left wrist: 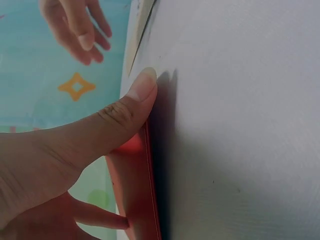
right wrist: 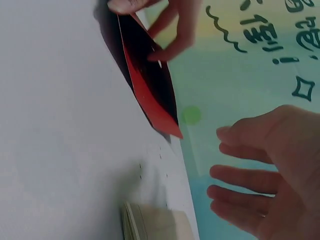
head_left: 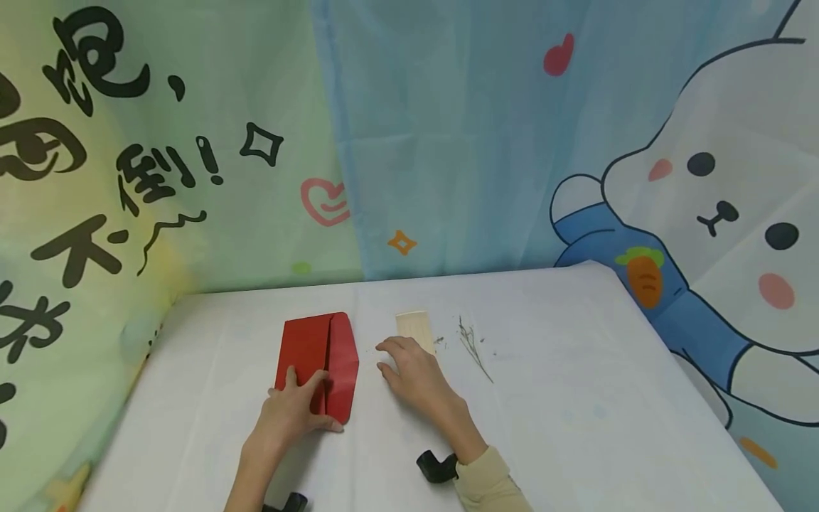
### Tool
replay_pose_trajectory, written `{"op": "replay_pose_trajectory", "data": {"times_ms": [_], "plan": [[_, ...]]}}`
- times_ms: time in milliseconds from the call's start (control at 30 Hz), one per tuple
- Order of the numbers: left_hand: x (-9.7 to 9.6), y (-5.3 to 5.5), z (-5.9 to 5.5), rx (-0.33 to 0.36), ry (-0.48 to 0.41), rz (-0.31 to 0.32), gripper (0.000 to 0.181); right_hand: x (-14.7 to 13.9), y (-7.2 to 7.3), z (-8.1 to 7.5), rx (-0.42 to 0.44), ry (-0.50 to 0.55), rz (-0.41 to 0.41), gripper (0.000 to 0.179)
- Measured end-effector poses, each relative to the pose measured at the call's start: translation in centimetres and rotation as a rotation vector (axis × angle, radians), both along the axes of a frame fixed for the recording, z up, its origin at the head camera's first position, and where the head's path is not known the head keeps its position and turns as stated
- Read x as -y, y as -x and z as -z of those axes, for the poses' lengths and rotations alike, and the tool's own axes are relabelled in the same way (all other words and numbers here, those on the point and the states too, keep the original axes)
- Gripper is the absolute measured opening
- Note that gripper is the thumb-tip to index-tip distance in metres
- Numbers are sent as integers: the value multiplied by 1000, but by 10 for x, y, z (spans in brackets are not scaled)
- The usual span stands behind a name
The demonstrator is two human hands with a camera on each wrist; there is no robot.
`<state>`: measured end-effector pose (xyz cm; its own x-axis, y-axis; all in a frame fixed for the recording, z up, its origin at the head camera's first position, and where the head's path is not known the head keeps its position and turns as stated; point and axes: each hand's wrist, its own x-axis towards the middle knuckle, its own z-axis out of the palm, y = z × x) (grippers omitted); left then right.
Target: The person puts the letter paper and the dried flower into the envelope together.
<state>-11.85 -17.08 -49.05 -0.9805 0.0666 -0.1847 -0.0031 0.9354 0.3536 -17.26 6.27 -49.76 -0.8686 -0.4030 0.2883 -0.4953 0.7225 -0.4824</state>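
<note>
A red paper envelope (head_left: 303, 341) lies on the white-covered table with its flap (head_left: 344, 355) folded out to the right. My left hand (head_left: 291, 409) grips its near end, thumb at the flap's edge and a finger at the mouth. In the right wrist view the envelope (right wrist: 145, 95) gapes at that mouth, dark inside. To its right, my right hand (head_left: 416, 373) hovers with fingers loosely bent, holding nothing. A cream stack of paper-like pieces (head_left: 414, 326) lies just beyond this hand, partly hidden by it.
A thin dried sprig (head_left: 472, 345) lies right of the cream stack, with small crumbs around it. Behind the table (head_left: 576, 398) hangs a printed cloth (head_left: 448, 142). Black wrist devices (head_left: 437, 467) sit at both wrists.
</note>
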Motion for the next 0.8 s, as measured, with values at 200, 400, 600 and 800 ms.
{"op": "replay_pose_trajectory", "data": {"times_ms": [200, 400, 600, 800], "plan": [[1, -1, 1, -1, -6, 6, 88, -7, 4, 4, 16, -31, 124, 33], [2, 0, 1, -5, -14, 11, 88, -13, 8, 4, 162, -66, 345, 60], [3, 0, 4, -12, -14, 17, 86, -19, 9, 9, 202, -138, 471, 71], [5, 0, 2, -33, -16, 20, 83, -16, 9, 13, 218, -150, 482, 79]]}}
